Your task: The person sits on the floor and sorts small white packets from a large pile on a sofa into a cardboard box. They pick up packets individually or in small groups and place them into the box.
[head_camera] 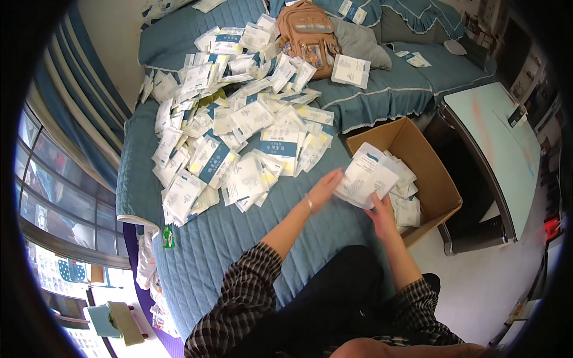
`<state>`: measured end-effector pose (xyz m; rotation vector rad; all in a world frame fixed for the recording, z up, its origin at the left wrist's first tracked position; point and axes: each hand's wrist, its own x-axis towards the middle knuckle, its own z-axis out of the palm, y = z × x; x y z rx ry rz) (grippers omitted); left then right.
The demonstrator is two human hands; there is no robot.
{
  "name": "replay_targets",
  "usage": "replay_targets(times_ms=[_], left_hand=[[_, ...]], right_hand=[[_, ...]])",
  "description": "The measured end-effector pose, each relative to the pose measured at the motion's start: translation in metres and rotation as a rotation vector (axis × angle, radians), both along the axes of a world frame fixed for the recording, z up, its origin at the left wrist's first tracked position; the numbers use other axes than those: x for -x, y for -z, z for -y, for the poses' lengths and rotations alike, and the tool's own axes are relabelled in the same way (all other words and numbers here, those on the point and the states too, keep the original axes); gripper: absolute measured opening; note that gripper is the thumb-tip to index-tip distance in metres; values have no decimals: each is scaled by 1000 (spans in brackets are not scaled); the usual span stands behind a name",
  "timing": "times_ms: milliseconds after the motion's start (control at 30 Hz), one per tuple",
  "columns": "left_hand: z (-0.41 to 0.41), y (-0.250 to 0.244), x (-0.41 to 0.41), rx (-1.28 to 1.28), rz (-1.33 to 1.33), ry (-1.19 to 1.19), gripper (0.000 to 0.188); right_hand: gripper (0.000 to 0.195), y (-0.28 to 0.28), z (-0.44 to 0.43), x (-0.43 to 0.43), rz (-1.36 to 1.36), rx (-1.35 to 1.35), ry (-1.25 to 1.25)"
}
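Note:
A small stack of flat white plastic packets is between my hands, beside the near left side of an open cardboard box. My left hand grips the stack at its left edge. The fingers of my right hand close on its lower right edge. Inside the box lie several similar packets. A large heap of white packets with blue and yellow printing spreads over the blue quilted cover, to the left of my hands.
Behind the heap a brown backpack leans by a grey pillow. One packet lies right of the backpack. A glass-topped table stands right of the box. A small green packet lies at the cover's left edge.

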<state>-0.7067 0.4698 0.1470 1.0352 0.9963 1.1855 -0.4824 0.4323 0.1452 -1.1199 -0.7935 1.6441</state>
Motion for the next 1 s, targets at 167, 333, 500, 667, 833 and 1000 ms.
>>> replay_targets(times_ms=[167,333,500,667,833,1000], left_hand=[[-74,55,91,-323,-1341,-658,63],[-60,75,140,-251,-1486,-657,55],[-30,44,147,-250,-1531,-356,32],[37,12,29,-370,-897,-398,27],[68,2,-49,-250,-195,-21,32],[-9,23,22,-416,-668,-332,42]], right_hand=[[61,22,22,13,-12,-114,224],[40,42,40,-10,43,66,219],[27,46,39,-33,36,68,128],[27,11,34,1,-26,-25,115],[40,2,9,6,-249,70,-17],[38,-18,-9,-20,-112,25,108]])
